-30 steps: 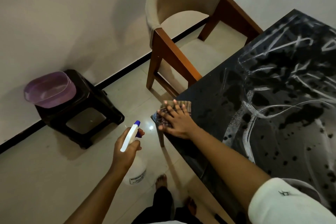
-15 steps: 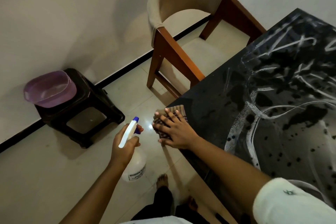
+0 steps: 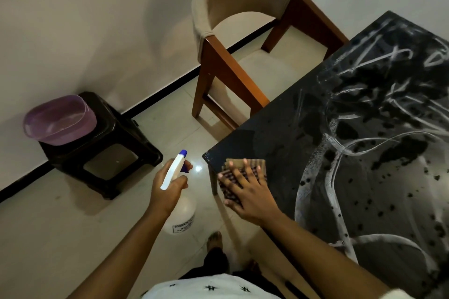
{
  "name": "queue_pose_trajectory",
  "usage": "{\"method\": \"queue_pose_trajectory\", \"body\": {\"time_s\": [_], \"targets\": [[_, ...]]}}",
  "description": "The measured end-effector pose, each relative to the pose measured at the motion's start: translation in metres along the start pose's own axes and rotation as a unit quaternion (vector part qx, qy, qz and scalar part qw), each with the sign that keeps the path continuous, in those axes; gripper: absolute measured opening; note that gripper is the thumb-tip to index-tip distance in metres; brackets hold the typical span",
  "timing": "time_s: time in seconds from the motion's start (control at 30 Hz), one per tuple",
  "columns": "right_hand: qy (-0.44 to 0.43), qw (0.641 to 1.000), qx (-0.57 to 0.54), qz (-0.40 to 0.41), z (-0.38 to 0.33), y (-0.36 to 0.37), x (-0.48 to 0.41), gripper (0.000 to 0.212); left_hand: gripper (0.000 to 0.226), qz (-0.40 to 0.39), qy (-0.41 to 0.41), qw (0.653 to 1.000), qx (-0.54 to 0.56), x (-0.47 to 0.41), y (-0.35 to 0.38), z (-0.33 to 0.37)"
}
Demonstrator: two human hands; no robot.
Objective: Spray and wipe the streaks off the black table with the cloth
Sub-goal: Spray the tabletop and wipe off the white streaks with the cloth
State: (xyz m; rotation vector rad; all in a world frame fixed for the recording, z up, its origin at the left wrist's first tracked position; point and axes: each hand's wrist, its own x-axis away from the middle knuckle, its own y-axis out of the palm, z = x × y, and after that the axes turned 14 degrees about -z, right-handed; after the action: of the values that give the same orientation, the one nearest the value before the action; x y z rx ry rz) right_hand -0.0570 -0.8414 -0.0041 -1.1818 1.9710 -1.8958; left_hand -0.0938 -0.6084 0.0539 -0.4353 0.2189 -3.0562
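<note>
Right hand flat on cloth, chair beside table, basin on stool

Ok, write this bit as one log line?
left hand holds spray bottle | right hand presses cloth on table corner | streaks present

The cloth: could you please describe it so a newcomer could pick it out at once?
Find the black table, streaked white, on the right. At its near left corner lies the cloth, pressed flat under the right hand. It is checked dark with a tan edge, unlike the plain white spray bottle nearby.
</note>
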Motion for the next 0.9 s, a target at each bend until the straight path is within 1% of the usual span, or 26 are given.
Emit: {"method": "queue_pose_trajectory", "body": {"time_s": [0.07,0.17,0.27,0.33,0.4,0.47,0.53,0.67,0.77,0.83,0.9], "targets": [[0.024,0.999,-0.033,-0.001,0.008,-0.016,-0.024,0.065,0.031,-0.003,0.004,1.000,-0.005,-0.003,0.003,0.002],[0.105,0.993,-0.058,0.015,0.032,-0.044,-0.079,0.065,0.029,0.001,0.011,1.000,-0.007,-0.009,0.005,0.002],[0.169,0.982,-0.088,-0.006,0.062,-0.070,-0.122,0.066,0.028,0.003,0.014,1.000,-0.024,-0.014,0.009,0.004],[0.170,0.982,-0.084,-0.009,0.065,-0.073,-0.126,0.066,0.029,0.005,0.017,0.999,-0.032,-0.015,0.010,0.005],[0.153,0.984,-0.091,0.007,0.054,-0.063,-0.105,0.068,0.028,0.003,0.016,0.999,-0.027,-0.015,0.011,0.005],[0.133,0.985,-0.105,0.018,0.034,-0.042,-0.068,0.069,0.028,-0.002,0.018,1.000,-0.023,-0.015,0.012,0.004],[0.112,0.987,-0.113,0.020,0.011,-0.015,-0.023,0.065,0.028,0.003,0.014,1.000,-0.002,-0.013,0.016,0.004],[0.109,0.987,-0.106,0.041,-0.024,0.031,0.042,0.065,0.025,0.018,0.004,1.000,0.012,-0.010,0.019,0.001],[0.105,0.989,-0.100,0.031,-0.016,0.026,0.034,0.064,0.026,0.017,-0.009,1.000,0.001,-0.010,0.018,-0.003],[0.107,0.990,-0.094,0.017,0.000,0.005,0.006,0.065,0.027,0.011,-0.010,1.000,-0.005,-0.011,0.018,-0.003],[0.130,0.986,-0.101,0.009,0.025,-0.022,-0.034,0.069,0.029,0.010,-0.010,1.000,-0.018,-0.013,0.020,-0.003]]}}
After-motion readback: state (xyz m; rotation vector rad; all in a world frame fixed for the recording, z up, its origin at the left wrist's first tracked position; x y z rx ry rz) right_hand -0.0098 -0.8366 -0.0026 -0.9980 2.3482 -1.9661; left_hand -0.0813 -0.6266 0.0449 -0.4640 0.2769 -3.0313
